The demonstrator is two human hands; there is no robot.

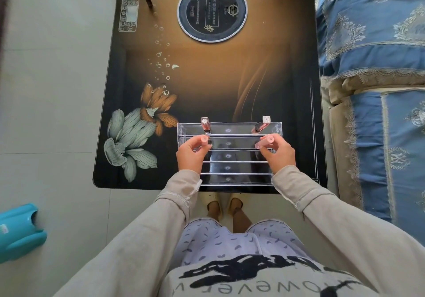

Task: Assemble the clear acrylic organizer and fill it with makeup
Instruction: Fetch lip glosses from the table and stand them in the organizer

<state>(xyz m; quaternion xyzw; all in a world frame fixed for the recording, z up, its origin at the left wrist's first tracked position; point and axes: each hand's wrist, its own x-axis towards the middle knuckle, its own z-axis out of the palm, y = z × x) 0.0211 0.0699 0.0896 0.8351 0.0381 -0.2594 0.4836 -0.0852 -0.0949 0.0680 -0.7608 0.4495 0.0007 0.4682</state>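
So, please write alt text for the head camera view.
Seen from above, a person's left hand and right hand each set a pink tube into a clear tiered organizer on a dark floral table; two tubes already stand in its back row.

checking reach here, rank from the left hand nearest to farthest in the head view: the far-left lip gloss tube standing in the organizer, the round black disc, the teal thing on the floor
From the left hand:
1. Lip gloss tube, just beyond the hand, in the organizer's back row.
2. Round black disc, at the table's far end.
3. Teal thing, on the floor, far left.
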